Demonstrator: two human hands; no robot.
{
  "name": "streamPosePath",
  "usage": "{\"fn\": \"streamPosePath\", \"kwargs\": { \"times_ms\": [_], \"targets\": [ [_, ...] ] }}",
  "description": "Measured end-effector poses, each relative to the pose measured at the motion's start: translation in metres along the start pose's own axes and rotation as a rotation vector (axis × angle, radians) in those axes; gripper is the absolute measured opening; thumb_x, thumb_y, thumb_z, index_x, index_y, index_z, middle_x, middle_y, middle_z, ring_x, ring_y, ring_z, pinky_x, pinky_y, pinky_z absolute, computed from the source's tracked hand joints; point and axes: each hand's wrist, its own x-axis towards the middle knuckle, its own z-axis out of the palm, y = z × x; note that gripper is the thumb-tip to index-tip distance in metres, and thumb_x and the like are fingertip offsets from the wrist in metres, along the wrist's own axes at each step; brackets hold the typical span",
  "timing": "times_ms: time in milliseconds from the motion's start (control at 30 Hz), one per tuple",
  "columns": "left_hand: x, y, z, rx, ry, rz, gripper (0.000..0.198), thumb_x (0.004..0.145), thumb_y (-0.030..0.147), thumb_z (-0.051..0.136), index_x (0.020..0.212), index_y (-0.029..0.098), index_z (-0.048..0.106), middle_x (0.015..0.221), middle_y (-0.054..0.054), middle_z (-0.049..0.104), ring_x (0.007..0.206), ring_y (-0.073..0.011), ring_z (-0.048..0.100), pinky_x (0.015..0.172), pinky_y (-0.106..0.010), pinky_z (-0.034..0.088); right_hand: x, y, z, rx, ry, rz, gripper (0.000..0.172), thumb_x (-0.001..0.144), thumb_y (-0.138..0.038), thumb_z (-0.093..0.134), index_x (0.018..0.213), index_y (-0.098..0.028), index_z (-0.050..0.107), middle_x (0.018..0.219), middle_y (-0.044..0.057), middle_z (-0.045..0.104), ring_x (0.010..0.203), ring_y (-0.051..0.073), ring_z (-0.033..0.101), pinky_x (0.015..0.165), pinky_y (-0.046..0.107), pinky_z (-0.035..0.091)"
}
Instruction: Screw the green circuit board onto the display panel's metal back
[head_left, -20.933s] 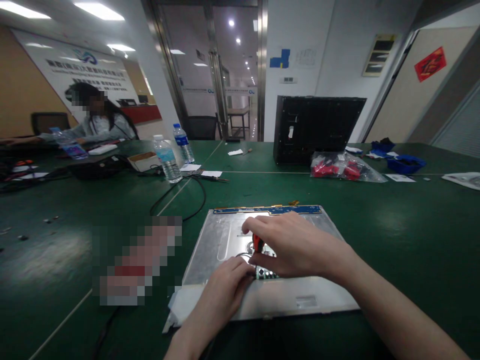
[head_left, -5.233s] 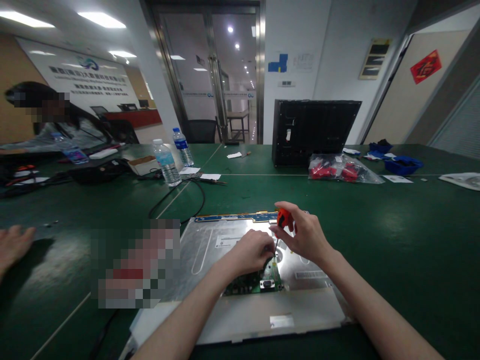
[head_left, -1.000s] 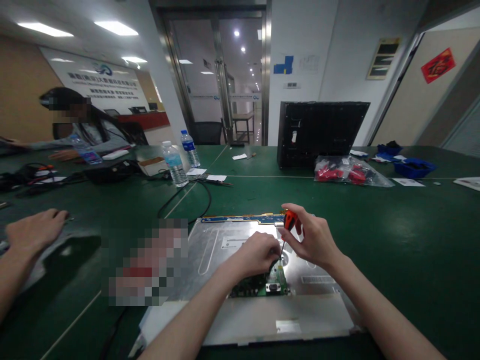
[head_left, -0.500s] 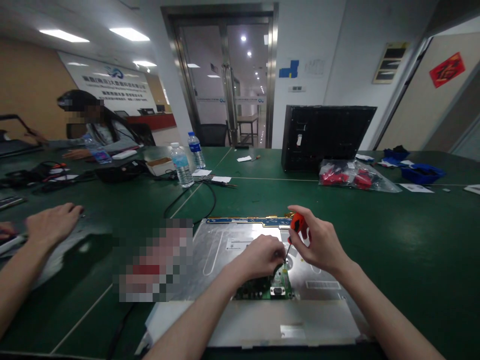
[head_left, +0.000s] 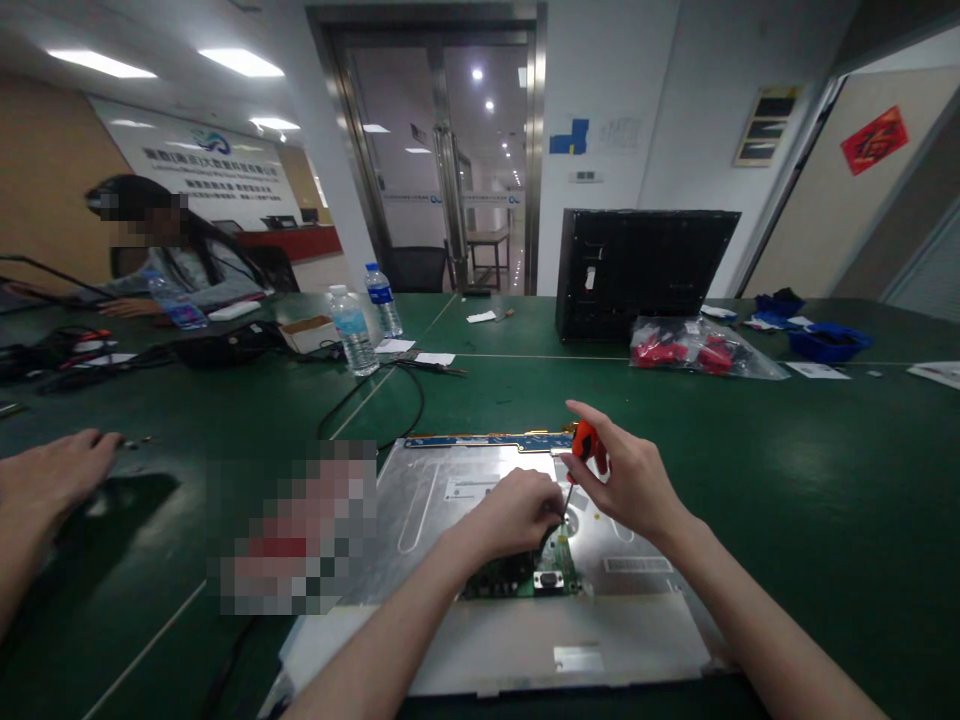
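Note:
A silver metal display panel (head_left: 442, 500) lies back-up on the green table, with a small green circuit board (head_left: 517, 575) near its front edge. My right hand (head_left: 630, 480) is closed round the orange-handled screwdriver (head_left: 585, 445), which points down at the board. My left hand (head_left: 514, 515) is curled beside the tip, fingers pinched at the shaft or the board; what they hold is hidden. A blue strip (head_left: 480, 440) runs along the panel's far edge.
Another person's hand (head_left: 52, 475) rests on the table at the left. A co-worker (head_left: 172, 255) sits at the far left. Two water bottles (head_left: 352, 330), a black cable (head_left: 375, 395), a black monitor back (head_left: 641, 270), a bag of red parts (head_left: 697, 350) and a blue tray (head_left: 829, 342) stand behind.
My hands have stayed on the screwdriver and board with only slight shifts. The other person's hand at the left has drawn back toward the edge. The camera has swung a little.

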Motion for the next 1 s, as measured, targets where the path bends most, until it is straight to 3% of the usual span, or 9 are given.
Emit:
{"fn": "streamPosePath", "kwargs": {
  "times_ms": [267, 400, 767, 1000],
  "targets": [
    [-0.0003, 0.0003, -0.0002, 0.010, 0.003, 0.006, 0.016, 0.074, 0.006, 0.056, 0.074, 0.015, 0.069, 0.076, -0.005, 0.071, 0.073, -0.0184, 0.063, 0.066, -0.024, 0.042, -0.0016, -0.0002, -0.0008, 0.027, -0.019, 0.001, 0.037, 0.088, -0.028, 0.054, 0.122, -0.017, 0.045, 0.075, -0.002, 0.061, 0.053, 0.011, 0.054, 0.053, 0.023, 0.040],
    [0.0000, -0.0001, 0.0000, 0.014, -0.002, -0.002, 0.015, 0.074, 0.007, 0.057, 0.074, 0.015, 0.070, 0.076, -0.005, 0.071, 0.071, -0.0186, 0.063, 0.066, -0.025, 0.042, -0.0004, 0.0012, -0.0008, 0.007, -0.004, 0.015, 0.042, 0.088, -0.034, 0.057, 0.126, -0.019, 0.046, 0.077, 0.000, 0.062, 0.057, 0.013, 0.056, 0.056, 0.024, 0.042],
    [0.0005, -0.0033, 0.0015, 0.010, 0.008, 0.019, 0.015, 0.074, 0.007, 0.057, 0.075, 0.015, 0.069, 0.076, -0.005, 0.071, 0.072, -0.0183, 0.062, 0.065, -0.024, 0.042, -0.0018, -0.0007, -0.0009, 0.022, -0.023, 0.013, 0.044, 0.086, -0.023, 0.053, 0.128, -0.017, 0.042, 0.080, 0.001, 0.064, 0.057, 0.013, 0.056, 0.055, 0.024, 0.042],
    [0.0007, -0.0035, 0.0018, 0.010, 0.010, 0.007, 0.014, 0.074, 0.007, 0.057, 0.075, 0.014, 0.070, 0.073, -0.005, 0.070, 0.068, -0.0173, 0.061, 0.062, -0.023, 0.041, 0.0003, 0.0010, -0.0011, -0.039, 0.011, -0.011, 0.047, 0.089, -0.035, 0.057, 0.132, -0.019, 0.044, 0.078, 0.001, 0.064, 0.057, 0.013, 0.057, 0.054, 0.024, 0.041]
  ]
}}
